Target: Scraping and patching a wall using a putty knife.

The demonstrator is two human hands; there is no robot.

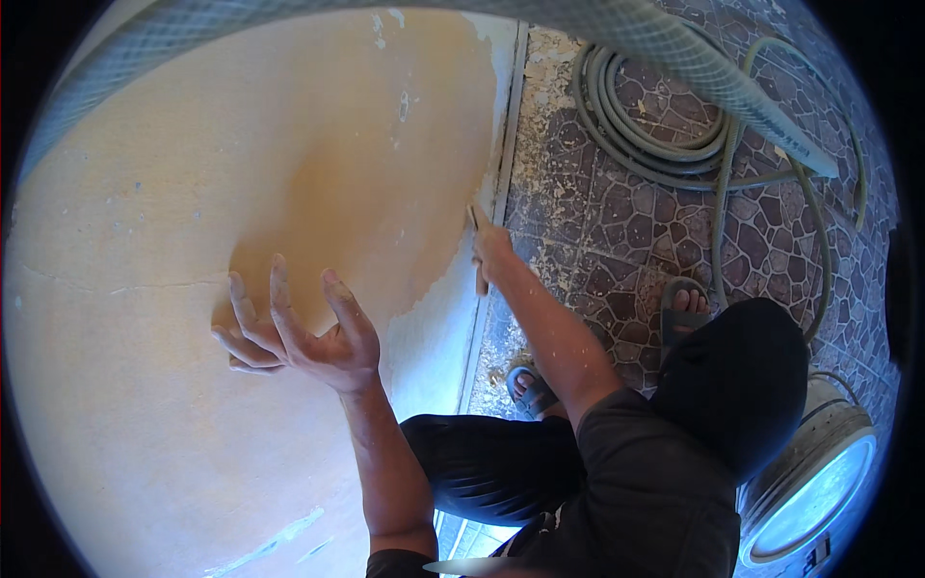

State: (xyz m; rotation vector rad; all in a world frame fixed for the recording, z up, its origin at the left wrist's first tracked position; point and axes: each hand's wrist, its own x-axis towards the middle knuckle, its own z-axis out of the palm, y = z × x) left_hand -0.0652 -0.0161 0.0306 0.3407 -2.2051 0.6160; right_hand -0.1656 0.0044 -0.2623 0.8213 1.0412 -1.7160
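A wall [154, 405] with yellowish-orange paint fills the left side. Its paint is stripped to a pale surface along the lower edge. My left hand [323, 342] is raised in front of the wall, fingers spread and dusty, holding nothing; a shadow lies beside it. Whether its fingertips touch the wall I cannot tell. My right hand [495, 249] is closed around a scraper [482, 281] close to the wall's base, by the border of the stripped patch. One end of the tool shows above the fist and the other below; the fist hides its middle.
Paint flakes litter the stone-patterned floor [626, 246] along the wall. A coiled hose [602, 116] lies farther off, with a loose loop toward my foot. A thick braided clear hose [665, 48] crosses the top of the view. At my lower right stands a bucket [809, 491].
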